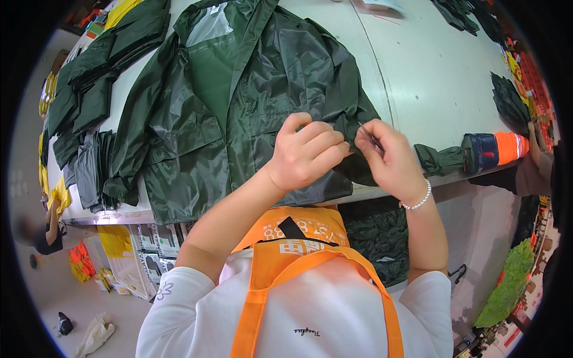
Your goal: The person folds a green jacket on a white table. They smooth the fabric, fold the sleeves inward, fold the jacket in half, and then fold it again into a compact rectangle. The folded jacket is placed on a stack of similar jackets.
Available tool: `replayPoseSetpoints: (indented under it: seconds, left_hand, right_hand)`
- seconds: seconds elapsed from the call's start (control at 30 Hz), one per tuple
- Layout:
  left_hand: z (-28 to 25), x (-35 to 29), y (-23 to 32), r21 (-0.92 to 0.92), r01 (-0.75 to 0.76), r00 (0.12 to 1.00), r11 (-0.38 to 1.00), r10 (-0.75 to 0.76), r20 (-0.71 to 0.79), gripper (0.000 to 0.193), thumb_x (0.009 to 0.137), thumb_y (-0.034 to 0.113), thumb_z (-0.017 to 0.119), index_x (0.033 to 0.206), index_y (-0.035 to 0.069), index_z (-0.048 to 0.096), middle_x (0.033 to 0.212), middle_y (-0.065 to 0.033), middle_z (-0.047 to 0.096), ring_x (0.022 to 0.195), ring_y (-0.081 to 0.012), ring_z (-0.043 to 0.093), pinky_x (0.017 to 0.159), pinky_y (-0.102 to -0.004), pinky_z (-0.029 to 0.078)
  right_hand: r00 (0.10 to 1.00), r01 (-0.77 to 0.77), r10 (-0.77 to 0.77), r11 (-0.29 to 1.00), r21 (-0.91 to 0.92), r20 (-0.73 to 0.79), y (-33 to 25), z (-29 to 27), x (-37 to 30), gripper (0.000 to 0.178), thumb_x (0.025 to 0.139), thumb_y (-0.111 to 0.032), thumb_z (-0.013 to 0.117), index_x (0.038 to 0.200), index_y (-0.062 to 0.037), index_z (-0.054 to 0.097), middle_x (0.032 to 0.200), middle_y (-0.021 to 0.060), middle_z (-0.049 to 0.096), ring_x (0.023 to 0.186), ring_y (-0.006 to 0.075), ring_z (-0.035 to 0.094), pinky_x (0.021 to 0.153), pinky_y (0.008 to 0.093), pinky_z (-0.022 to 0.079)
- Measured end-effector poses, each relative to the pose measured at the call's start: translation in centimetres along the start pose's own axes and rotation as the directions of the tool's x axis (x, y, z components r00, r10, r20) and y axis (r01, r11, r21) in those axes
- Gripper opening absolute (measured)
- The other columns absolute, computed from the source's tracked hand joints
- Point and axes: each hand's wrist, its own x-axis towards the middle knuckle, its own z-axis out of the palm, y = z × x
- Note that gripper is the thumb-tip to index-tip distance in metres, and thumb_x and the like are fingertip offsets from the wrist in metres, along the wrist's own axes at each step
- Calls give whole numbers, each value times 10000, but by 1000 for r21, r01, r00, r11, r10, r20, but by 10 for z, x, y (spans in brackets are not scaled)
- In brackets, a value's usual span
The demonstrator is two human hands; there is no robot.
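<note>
A dark green, shiny rain jacket [197,173] lies spread on the white table, front open, with a pale patch inside its collar. My left hand [307,152] is closed in a fist over the jacket's right side, beside the sleeve. Its fingertips meet the dark cloth, but what they pinch is hidden. Close by, my right hand [391,158] is closed around a small, thin, dark metal tool [371,138], mostly covered by the fingers; it looks like thread snips. The sleeve [352,101] runs down between both hands.
Folded dark green garments [89,89] are piled at the left. Along the right table edge lie rolled dark green cloth [441,159] and an orange and navy bundle [495,150]. Other people stand at both far sides, one with a hand [534,143] near the bundle.
</note>
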Motion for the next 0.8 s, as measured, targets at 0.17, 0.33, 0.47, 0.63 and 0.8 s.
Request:
replayPoseSetpoints:
  seconds: [0.17,0.33,0.47,0.63,0.8]
  left_hand:
    - [-2,-6,2,-44,47,997,998,-44,59,156,666,145,697,775,108,591,790,5,596,707,-138,576,708,-310,405]
    - [-1,-5,-2,-29,124,992,992,-124,26,251,605,110,768,788,120,596,790,14,619,710,-167,588,688,-329,391]
    - [1,-5,-5,3,105,994,994,-105,11,185,630,137,720,757,125,585,786,28,595,697,-133,567,715,-306,392]
    - [5,-4,-4,9,86,996,996,-86,2,190,638,153,721,768,126,585,791,26,598,708,-130,574,722,-317,391]
    - [8,-1,-3,15,88,996,996,-88,15,184,645,157,715,770,122,585,796,20,602,714,-132,580,724,-322,391]
  right_hand:
    - [987,55,-53,998,13,-154,6,-2,9,92,928,-81,531,930,9,508,722,46,503,638,98,438,597,238,404]
    - [993,-114,118,935,335,10,13,-11,-3,151,959,-116,497,1043,7,477,866,21,494,731,83,426,655,222,391]
    - [991,-96,71,969,229,115,18,-14,-11,196,952,-114,507,1095,14,467,923,41,526,823,88,493,744,225,432]
    - [983,-119,85,969,215,164,9,-14,-6,152,922,-101,566,1009,12,513,882,43,558,808,86,517,726,228,448]
    - [988,-92,61,971,221,145,13,-13,-2,130,906,-83,588,974,8,526,831,41,573,765,81,523,693,225,446]
